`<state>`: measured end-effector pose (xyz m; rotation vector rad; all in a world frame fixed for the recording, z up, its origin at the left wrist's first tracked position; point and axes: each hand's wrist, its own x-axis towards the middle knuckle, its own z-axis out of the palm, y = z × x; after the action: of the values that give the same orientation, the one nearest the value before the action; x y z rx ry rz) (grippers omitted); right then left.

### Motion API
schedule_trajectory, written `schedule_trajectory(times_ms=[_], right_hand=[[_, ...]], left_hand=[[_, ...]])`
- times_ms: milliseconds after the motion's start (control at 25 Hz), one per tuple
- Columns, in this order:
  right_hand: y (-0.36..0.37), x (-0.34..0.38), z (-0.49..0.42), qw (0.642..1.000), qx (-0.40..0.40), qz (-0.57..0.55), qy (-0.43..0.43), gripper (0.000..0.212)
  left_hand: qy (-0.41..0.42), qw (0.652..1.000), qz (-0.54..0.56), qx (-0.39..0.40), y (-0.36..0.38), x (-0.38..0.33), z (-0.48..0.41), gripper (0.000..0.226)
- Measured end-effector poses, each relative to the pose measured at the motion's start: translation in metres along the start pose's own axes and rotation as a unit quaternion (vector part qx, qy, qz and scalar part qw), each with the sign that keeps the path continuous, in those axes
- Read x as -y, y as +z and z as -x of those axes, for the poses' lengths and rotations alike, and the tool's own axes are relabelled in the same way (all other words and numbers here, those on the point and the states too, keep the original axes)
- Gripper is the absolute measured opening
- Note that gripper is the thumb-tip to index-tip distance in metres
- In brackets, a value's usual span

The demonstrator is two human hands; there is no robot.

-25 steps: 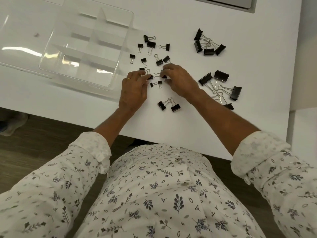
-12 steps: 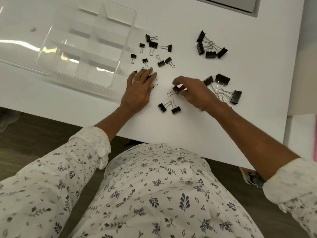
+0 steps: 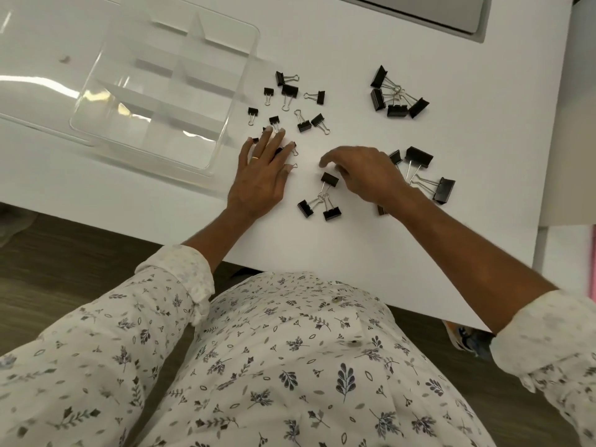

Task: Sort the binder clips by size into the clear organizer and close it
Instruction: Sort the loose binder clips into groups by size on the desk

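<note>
This looks like an office or home desk space: a plain white table [image 3: 419, 253] strewn with black binder clips [image 3: 289, 90], a clear compartmented organizer [image 3: 240, 88] at ten o'clock, a flat grey device's edge [image 3: 451, 14] at one o'clock, and wood-grain flooring [image 3: 80, 246] at nine o'clock.

The bench [image 3: 387, 253] is a white, smooth, matt board. At the upper left of the frame the organizer [image 3: 167, 91] is clear, glossy plastic that throws bright glare streaks. The binder clips [image 3: 418, 155] have black bodies with a dull sheen and thin, shiny metal wire handles [image 3: 419, 182]. A ring [image 3: 255, 158] is polished, gold-coloured metal. The shirt [image 3: 290, 366] is soft, matt, leaf-printed woven cloth. The floor [image 3: 64, 253] looks like brown wood-grain planks.
</note>
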<state>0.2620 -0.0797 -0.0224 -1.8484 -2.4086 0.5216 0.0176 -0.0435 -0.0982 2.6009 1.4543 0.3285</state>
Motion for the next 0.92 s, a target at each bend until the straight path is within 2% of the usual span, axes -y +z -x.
schedule_trajectory(times_ms=[160, 320, 440, 560, 640, 800, 840, 920], right_hand=[[-0.004, 0.009, -0.044, 0.995, -0.085, -0.041, 0.034, 0.038], [0.009, 0.008, -0.081, 0.991, -0.084, -0.046, 0.089, 0.034], [0.018, 0.011, -0.089, 0.990, -0.079, -0.088, 0.077, 0.031], [0.018, 0.013, -0.099, 0.983, -0.125, -0.118, 0.061, 0.026], [0.014, 0.011, -0.112, 0.981, -0.141, -0.115, 0.060, 0.033], [0.007, 0.003, -0.143, 0.996, -0.077, -0.036, 0.000, 0.073], [0.006, 0.001, -0.150, 0.998, -0.056, -0.004, -0.024, 0.078], [0.003, 0.000, -0.161, 0.997, -0.023, 0.043, -0.062, 0.073]], left_hand=[[-0.056, 0.998, -0.018, 0.013, 0.002, -0.002, -0.004, 0.058], [-0.082, 0.996, 0.009, 0.024, 0.008, 0.001, -0.005, 0.063], [-0.100, 0.995, 0.003, 0.024, 0.010, 0.002, -0.007, 0.066], [-0.099, 0.995, -0.001, 0.027, 0.010, 0.003, -0.009, 0.068], [-0.101, 0.995, 0.002, 0.026, 0.012, 0.003, -0.008, 0.069], [-0.101, 0.995, -0.001, 0.025, 0.011, 0.003, -0.008, 0.069], [-0.100, 0.995, -0.002, 0.025, 0.011, 0.004, -0.009, 0.069], [-0.102, 0.994, -0.007, 0.030, 0.009, 0.004, -0.009, 0.069]])
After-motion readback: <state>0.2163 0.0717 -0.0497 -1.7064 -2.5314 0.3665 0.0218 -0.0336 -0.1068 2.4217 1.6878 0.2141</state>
